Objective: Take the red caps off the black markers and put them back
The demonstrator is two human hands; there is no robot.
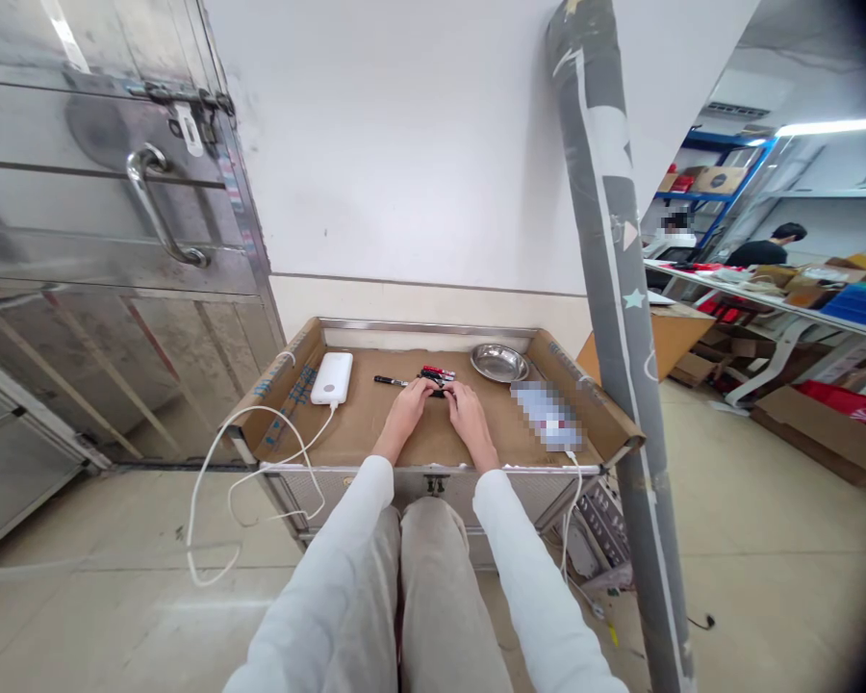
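Red & blk. pens [440, 372] are worked at by L. hand [407, 408] & R. hand [469, 416] — grips obscured, can't be told — w/ handling judged underway, unfinished.

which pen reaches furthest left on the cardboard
The black pen whose outer end lies left of the left hand; the red pens lie further right.

Pens [440, 372]: black and red. Counter [375, 419]: brown. Power bank [331, 375]: white, grey circle. Bowl [500, 364]: silver. Sleeves [339, 568]: white. Trousers [440, 597]: greyish beige. Patterned roll [621, 279]: grey, white stripe, teal star, pale-pink triangle. Wall [404, 144]: white above, cream below. Door [101, 231]: silver-grey.
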